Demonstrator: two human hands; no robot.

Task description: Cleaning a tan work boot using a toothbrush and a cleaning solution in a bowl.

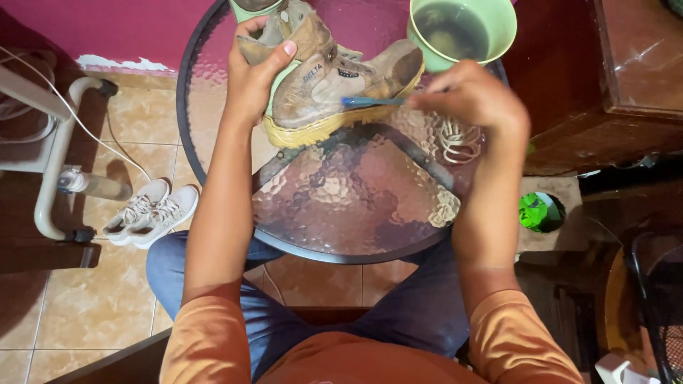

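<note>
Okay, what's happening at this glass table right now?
A seated person's left hand tilts a dirty tan boot with a yellow sole over the round glass table. The right hand holds a blue-handled brush against the boot's side. A green bowl of murky water stands just beyond, and loose laces lie beside it.

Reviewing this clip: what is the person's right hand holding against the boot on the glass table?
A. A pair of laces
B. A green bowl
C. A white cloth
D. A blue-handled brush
D: the right hand grips a thin blue-handled brush laid across the side of the tan boot, which the left hand steadies; the green bowl stands apart on the table.
</note>
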